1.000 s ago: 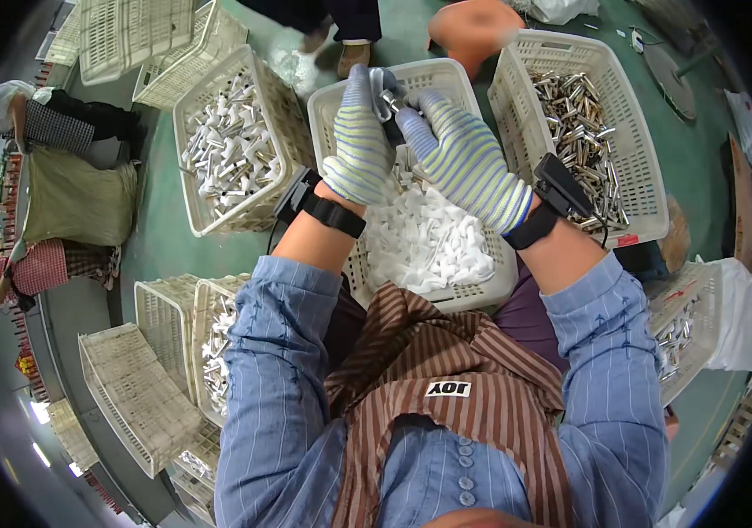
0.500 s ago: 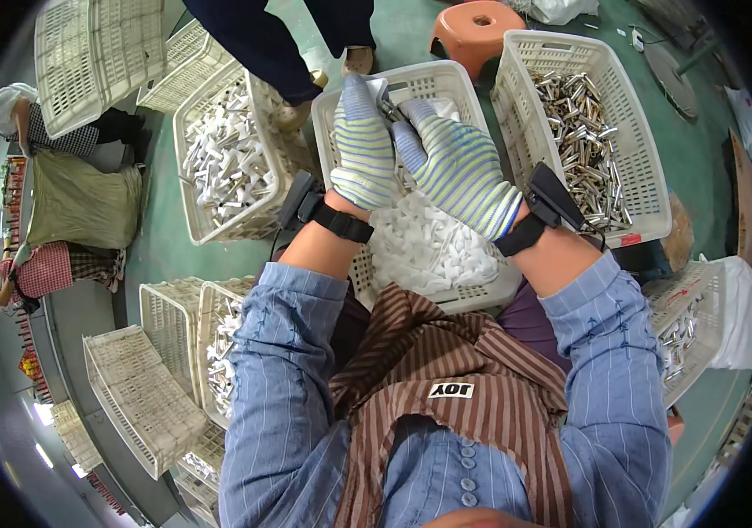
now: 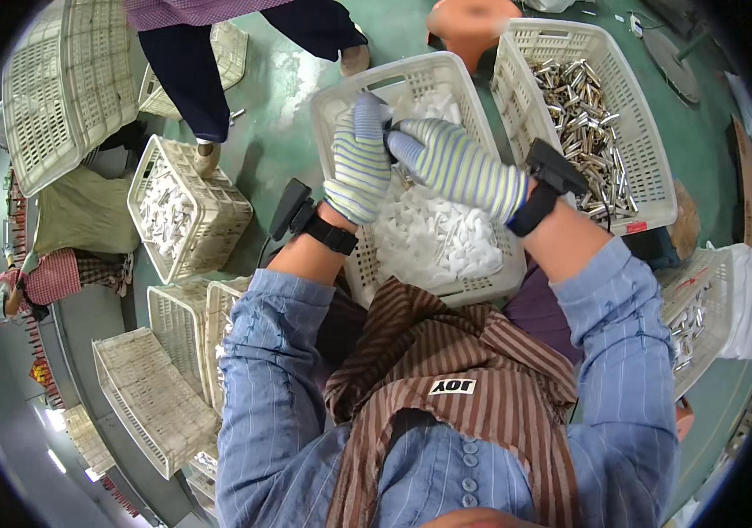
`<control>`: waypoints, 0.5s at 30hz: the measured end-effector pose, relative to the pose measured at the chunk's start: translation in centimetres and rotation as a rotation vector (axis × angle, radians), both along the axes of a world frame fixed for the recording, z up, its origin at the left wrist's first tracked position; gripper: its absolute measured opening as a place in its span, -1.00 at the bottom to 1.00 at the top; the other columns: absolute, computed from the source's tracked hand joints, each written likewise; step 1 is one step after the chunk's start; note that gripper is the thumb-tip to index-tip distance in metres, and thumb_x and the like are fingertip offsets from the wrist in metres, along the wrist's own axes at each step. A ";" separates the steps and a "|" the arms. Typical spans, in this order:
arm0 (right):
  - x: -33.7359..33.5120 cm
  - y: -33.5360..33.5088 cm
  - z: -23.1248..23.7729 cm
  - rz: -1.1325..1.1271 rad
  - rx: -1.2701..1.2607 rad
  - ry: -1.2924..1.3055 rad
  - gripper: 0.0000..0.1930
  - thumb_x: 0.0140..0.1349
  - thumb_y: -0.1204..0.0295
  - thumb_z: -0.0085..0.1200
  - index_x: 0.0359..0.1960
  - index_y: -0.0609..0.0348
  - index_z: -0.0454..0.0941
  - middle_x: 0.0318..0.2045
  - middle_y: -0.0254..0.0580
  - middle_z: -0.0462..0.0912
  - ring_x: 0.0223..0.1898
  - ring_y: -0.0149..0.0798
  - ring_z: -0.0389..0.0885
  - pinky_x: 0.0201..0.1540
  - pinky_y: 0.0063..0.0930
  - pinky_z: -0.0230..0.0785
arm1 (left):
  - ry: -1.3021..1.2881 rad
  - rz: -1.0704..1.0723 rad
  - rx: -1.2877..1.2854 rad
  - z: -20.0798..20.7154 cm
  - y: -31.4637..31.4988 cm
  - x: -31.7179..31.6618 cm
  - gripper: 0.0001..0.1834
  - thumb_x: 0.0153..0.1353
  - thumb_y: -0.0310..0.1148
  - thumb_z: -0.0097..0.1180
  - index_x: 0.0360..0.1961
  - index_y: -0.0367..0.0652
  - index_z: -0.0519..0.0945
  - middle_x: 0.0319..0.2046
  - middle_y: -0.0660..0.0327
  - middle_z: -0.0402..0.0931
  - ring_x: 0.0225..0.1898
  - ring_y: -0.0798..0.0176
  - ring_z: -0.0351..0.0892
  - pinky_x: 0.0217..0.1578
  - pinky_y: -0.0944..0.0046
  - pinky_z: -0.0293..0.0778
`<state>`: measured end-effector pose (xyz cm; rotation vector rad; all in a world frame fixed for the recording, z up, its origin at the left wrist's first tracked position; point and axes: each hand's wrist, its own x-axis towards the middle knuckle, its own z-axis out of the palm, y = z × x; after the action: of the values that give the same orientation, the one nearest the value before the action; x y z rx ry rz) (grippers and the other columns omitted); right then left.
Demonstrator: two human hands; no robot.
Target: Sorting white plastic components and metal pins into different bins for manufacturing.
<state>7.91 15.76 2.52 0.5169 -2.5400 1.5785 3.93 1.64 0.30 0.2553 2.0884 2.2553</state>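
Note:
My left hand (image 3: 359, 167), in a striped knit glove, is closed above the middle of a white slotted basket (image 3: 338, 93). Beside it my right hand (image 3: 464, 167), gloved the same way, is closed too, and the fingertips of both hands meet. Whatever sits between them is mostly hidden; only a small dark bit shows. Under and in front of my hands the basket holds a heap of white pieces (image 3: 433, 245), soft-looking and slightly blurred. Dark straps with black boxy devices circle both my wrists.
At right stands a basket (image 3: 649, 106) of shiny metal tube-like pieces (image 3: 583, 128). A basket (image 3: 226, 207) of white and metal pieces stands left, beside a standing person's leg (image 3: 187, 88). An orange stool (image 3: 473, 26) is beyond. Stacked baskets (image 3: 151, 392) line the lower left.
The person beyond has stepped left, and the left basket of white pieces has shifted left and turned. Silvery metal seen between my fingers is now mostly hidden.

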 end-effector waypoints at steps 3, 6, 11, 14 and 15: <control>-0.2 0.1 0.8 0.120 -0.146 -0.257 -0.65 0.36 0.20 -0.14 -0.30 0.26 0.55 -0.64 -0.34 0.45 -0.61 -0.47 0.38 -0.50 -0.52 0.25 | -0.137 0.022 -0.094 0.8 -0.8 0.2 -0.56 0.41 -0.01 -0.15 -0.33 -0.15 0.56 -0.51 0.36 0.46 -0.48 0.47 0.41 -0.48 0.33 0.40; -1.8 2.1 -1.0 0.247 -0.074 -0.554 -0.60 0.31 0.13 -0.12 -0.26 0.28 0.56 -0.60 -0.23 0.54 -0.55 -0.31 0.50 -0.42 -0.39 0.34 | -0.145 -0.122 -0.056 -0.3 -0.7 0.4 -0.62 0.42 -0.10 -0.14 -0.34 -0.18 0.53 -0.55 0.26 0.47 -0.53 0.37 0.43 -0.51 0.25 0.40; -1.9 1.5 -0.4 0.227 -0.404 -0.917 -0.68 0.35 0.10 -0.10 -0.33 0.08 0.51 -0.78 -0.57 0.20 -0.83 -0.58 0.06 -0.78 -0.63 -0.12 | 0.359 -0.105 -0.335 -6.0 -1.5 -1.7 -0.75 0.41 -0.26 -0.12 -0.23 -0.23 0.49 -0.43 0.14 0.49 -0.45 0.23 0.44 -0.40 0.24 0.40; -2.2 2.7 -0.9 0.120 -0.476 -0.939 -0.65 0.35 0.04 -0.09 -0.35 0.04 0.51 -0.81 -0.58 0.16 -0.85 -0.56 0.03 -0.80 -0.63 -0.12 | 0.077 -0.194 -0.268 -0.7 -0.9 -0.5 -0.71 0.41 -0.22 -0.12 -0.15 -0.22 0.51 -0.39 0.22 0.51 -0.38 0.26 0.46 -0.32 0.30 0.41; -2.6 2.8 -0.4 0.188 -0.448 -0.972 -0.63 0.33 0.00 -0.07 -0.36 0.03 0.50 -0.77 -0.54 0.25 -0.82 -0.54 0.13 -0.76 -0.64 0.03 | -0.038 -0.273 -0.214 0.0 -1.6 -0.4 -0.66 0.40 -0.16 -0.13 -0.15 -0.25 0.50 -0.39 0.10 0.55 -0.36 0.10 0.52 -0.26 0.21 0.44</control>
<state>5.32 18.57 2.09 -0.1289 -2.5309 2.9100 3.51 0.08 0.29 0.4493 2.1061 1.8548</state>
